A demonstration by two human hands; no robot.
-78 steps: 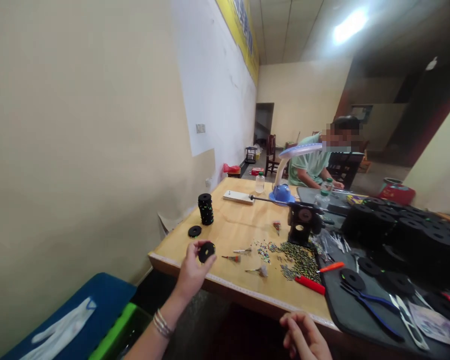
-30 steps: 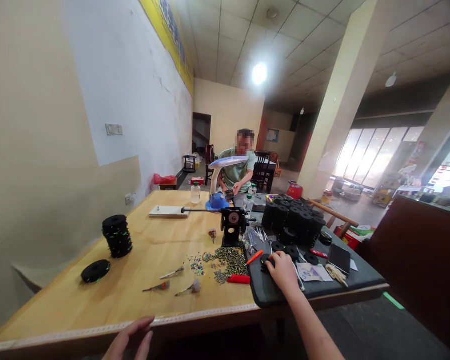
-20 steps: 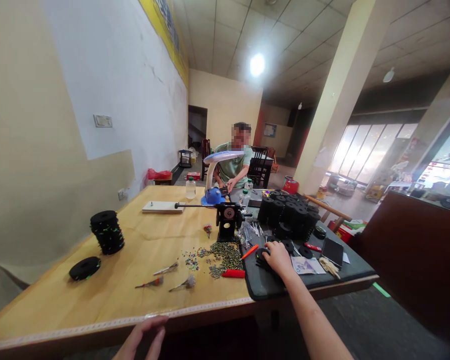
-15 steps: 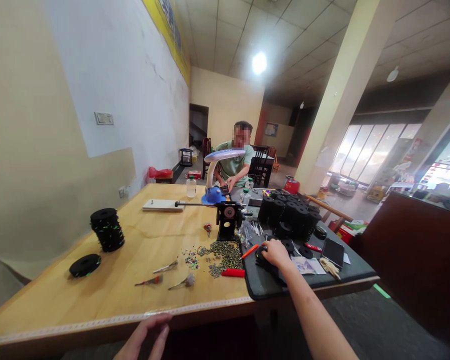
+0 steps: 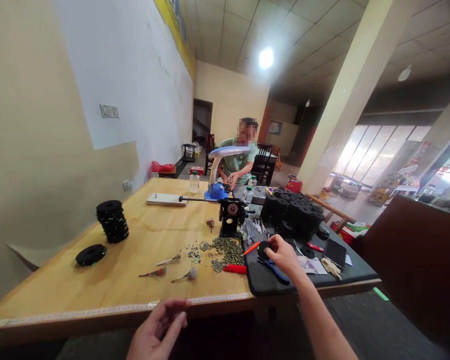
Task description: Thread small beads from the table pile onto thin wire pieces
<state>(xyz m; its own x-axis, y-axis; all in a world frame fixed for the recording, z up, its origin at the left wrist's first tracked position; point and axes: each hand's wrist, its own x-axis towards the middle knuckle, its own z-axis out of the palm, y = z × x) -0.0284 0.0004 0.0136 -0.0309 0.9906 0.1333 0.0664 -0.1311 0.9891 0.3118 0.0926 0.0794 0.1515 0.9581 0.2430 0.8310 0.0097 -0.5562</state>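
My right hand (image 5: 284, 254) pinches the edge of a black foam spool (image 5: 263, 248) above the dark mat. Just below it, a blue-handled tool (image 5: 279, 272), perhaps pliers, lies on the mat. An orange pen-like stick (image 5: 251, 248) sits left of the spool. My left hand (image 5: 160, 327) hovers at the table's front edge, empty, its fingers loosely curved and apart from the thumb. Nearest to it on the wood are small feathery bundles (image 5: 189, 274). A pile of small striped pieces (image 5: 230, 250) and a red object (image 5: 235, 269) lie between the hands.
Black spools stand stacked on the mat's far side (image 5: 285, 210) and at the table's left (image 5: 112, 222). A black winding device (image 5: 229, 220) with a long rod stands mid-table, before a blue desk lamp (image 5: 217, 191). Across the table sits a person (image 5: 234, 162). A phone (image 5: 335, 253) lies at right.
My right hand has drawn the black foam spool up and slightly right, uncovering the blue-handled tool. My left hand has risen and shifted right. The view has tilted a little.
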